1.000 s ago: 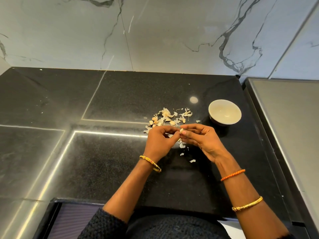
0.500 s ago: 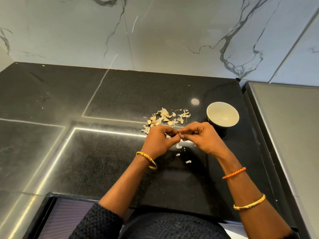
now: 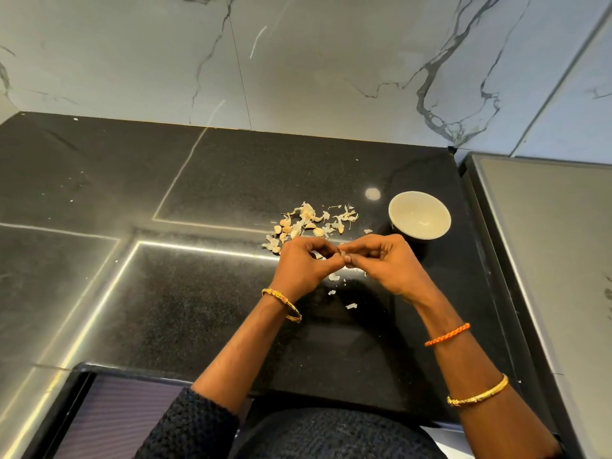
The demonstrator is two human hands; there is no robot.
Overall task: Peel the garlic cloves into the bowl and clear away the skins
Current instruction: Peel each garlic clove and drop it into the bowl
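Your left hand [image 3: 303, 265] and right hand [image 3: 384, 263] meet fingertip to fingertip, both curled and pinching one clove [image 3: 342, 254]. The pile [image 3: 308, 225] lies just beyond them on the tabletop [image 3: 198, 293]; the bowl [image 3: 419, 215] stands beyond your right hand.

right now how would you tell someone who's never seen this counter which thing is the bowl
Start at the black counter and go to its right end. Just right of the garlic pile, beyond the right hand, sits the bowl: the only round, cream vessel there, and it looks empty.
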